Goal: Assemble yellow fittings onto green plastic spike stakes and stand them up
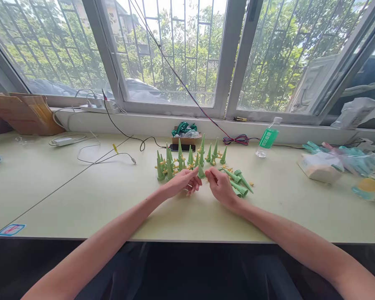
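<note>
Both my hands meet at the middle of the pale green table (81,196). My left hand (183,182) pinches a green plastic cone (201,171) by its base, fingers curled round it. My right hand (219,186) is closed beside it, fingertips almost touching the cone; what it pinches is too small to make out. Behind the hands, several green cones stand upright (187,160) with small yellow pieces among them. Several more green cones lie on their sides (239,181) just right of my right hand.
A phone (181,147) and a small cardboard box of green material (184,131) sit behind the cones. A water bottle (267,139) stands to the right, plastic bags (323,164) farther right. Cables and a charger (64,141) lie left, cardboard (25,112) at the far left.
</note>
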